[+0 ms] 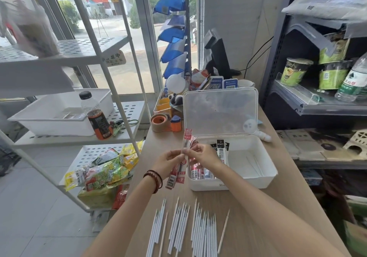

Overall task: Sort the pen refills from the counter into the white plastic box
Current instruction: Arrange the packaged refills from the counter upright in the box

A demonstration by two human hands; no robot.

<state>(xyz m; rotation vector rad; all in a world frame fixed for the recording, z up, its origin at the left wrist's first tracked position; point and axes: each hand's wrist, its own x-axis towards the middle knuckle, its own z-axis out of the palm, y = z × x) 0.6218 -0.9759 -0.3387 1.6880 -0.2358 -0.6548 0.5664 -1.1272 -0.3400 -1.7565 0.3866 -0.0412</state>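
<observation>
Left hand [170, 158]: pinched shut on a bunch of long clear-plastic refill packs with red labels [185, 153], held upright above the tabletop; beaded bracelets sit on that wrist.
Right hand [202, 154]: fingers closed on the same bunch from the other side, just in front of the box's left end.
White plastic box [258, 169]: rectangular, its clear hinged lid [220, 111] standing open behind it; red-label and black-label refill packs [221, 149] stand in its left end, right part mostly bare.
Loose refills [198, 229]: lots of thin white sticks lying in rough rows on the near part of the light wood tabletop [278, 207], well apart from the box.
Behind the box: an orange tape dispenser [158, 122] and small desk clutter.
Left side: a white metal shelf rack [127, 109] with snack bags.
</observation>
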